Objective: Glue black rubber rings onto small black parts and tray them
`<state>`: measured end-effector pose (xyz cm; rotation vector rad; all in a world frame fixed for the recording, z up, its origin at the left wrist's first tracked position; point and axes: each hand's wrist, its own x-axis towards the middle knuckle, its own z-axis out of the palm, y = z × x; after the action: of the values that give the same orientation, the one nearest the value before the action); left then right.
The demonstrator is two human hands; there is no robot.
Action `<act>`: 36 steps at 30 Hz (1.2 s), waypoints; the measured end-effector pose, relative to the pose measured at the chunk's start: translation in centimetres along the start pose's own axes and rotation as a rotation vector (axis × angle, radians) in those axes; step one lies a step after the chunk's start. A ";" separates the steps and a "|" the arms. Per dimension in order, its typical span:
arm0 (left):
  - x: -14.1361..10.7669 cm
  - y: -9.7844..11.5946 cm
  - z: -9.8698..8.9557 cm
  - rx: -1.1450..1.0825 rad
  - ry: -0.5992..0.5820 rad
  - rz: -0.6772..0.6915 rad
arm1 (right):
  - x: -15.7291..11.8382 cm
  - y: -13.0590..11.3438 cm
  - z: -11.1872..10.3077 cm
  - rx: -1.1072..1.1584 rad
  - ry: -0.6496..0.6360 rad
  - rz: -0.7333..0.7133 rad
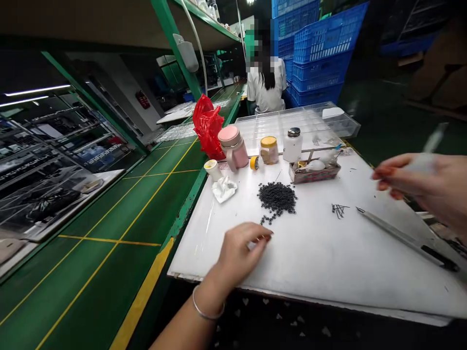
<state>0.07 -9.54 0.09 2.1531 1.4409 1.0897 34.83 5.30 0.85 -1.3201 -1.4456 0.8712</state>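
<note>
My left hand [239, 250] rests at the near side of the white board [310, 257], its thumb and fingers pinched together. Whatever is in that pinch is too small to make out. Just beyond it lies a heap of small black rings [278, 198], with a few strays toward my fingers. At the right, my right hand [426, 182] is raised above the board and smeared by motion. Its fingers are closed around a translucent squeeze bottle with a narrow tip [425, 160], which points up. Below and left of this hand are tweezers [394, 231] and some thin black pins [339, 210].
Along the back stand a pink mug [234, 148], a yellow-lidded jar [269, 150], a white bottle [292, 146] and a small filled box [314, 172]. Behind are a clear divided tray [288, 121], a red bag [207, 129], blue crates [321, 58] and a seated person [267, 90]. A green belt [146, 194] runs left.
</note>
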 end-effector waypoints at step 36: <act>6.4 -5.5 -0.3 0.355 -0.457 -0.226 | -1.5 -2.2 15.4 0.014 -0.042 -0.124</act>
<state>-2.39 -1.55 -0.56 2.1972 1.6808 0.2468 19.42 4.91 -1.76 -1.1953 -1.5342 0.8299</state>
